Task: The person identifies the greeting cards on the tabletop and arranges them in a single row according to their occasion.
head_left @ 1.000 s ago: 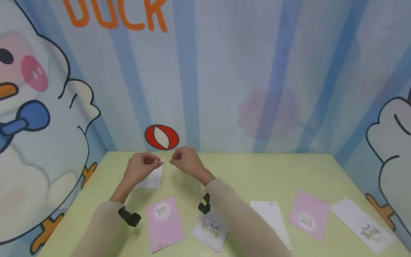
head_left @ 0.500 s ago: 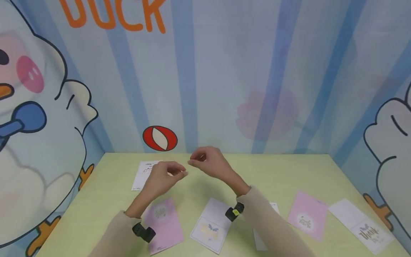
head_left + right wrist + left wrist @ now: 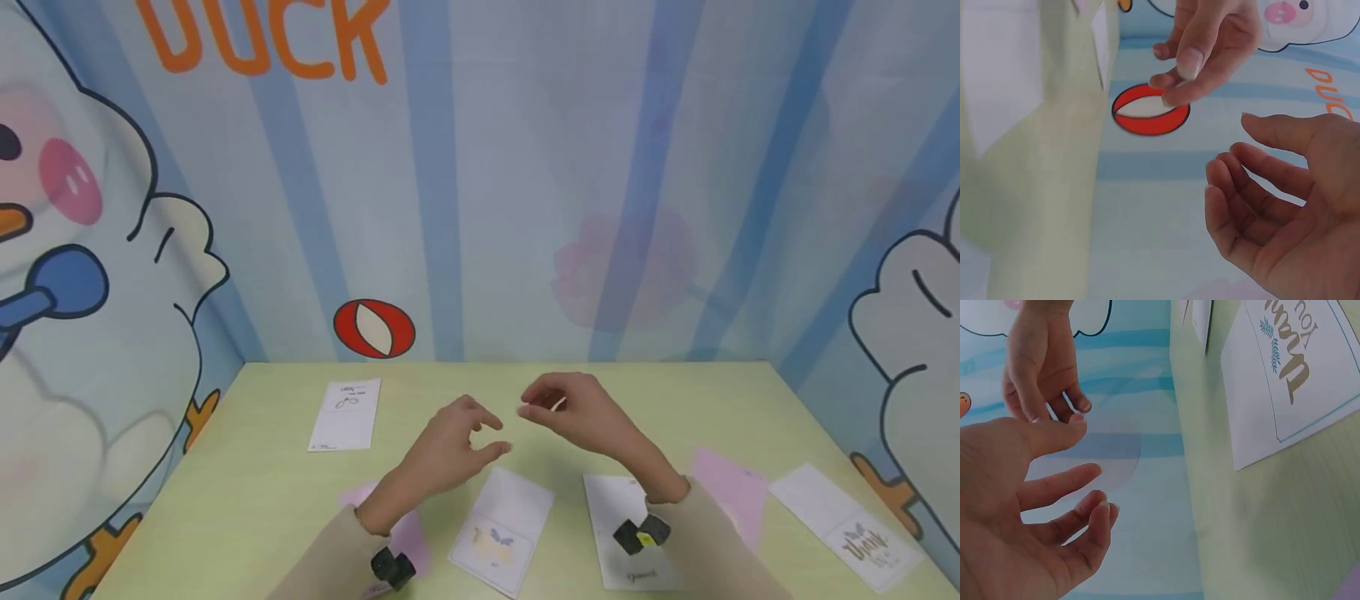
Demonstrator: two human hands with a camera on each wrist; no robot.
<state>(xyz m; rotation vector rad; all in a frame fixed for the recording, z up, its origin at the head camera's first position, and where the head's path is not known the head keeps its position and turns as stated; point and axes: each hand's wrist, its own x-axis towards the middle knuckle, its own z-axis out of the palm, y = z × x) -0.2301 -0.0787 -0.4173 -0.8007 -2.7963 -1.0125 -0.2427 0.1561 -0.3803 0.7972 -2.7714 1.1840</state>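
Both hands hover over the table, holding nothing. My left hand (image 3: 450,442) has its fingers loosely bent, with a gap between thumb and forefinger in the left wrist view. Facing it is my right hand (image 3: 585,417), fingers softly curved; the right wrist view shows its palm bare. Below and between them lies a white folding card (image 3: 502,529) with gold lettering and a blue design. A white card (image 3: 618,533) sits under the right wrist. The left forearm partly covers a pink card (image 3: 408,542). At the far left a white card (image 3: 345,415) with small dark print lies flat.
Toward the right, a second pink card (image 3: 731,492) is partly behind the right sleeve, and a white "thank" card (image 3: 847,529) lies near the table's edge. A striped cloth backdrop (image 3: 510,183) with cartoon ducks rises behind the pale yellow-green table (image 3: 450,383).
Both hands have moved right and away from the far-left white card, which now shows fully. The gap between the fingers of the left hand has widened.
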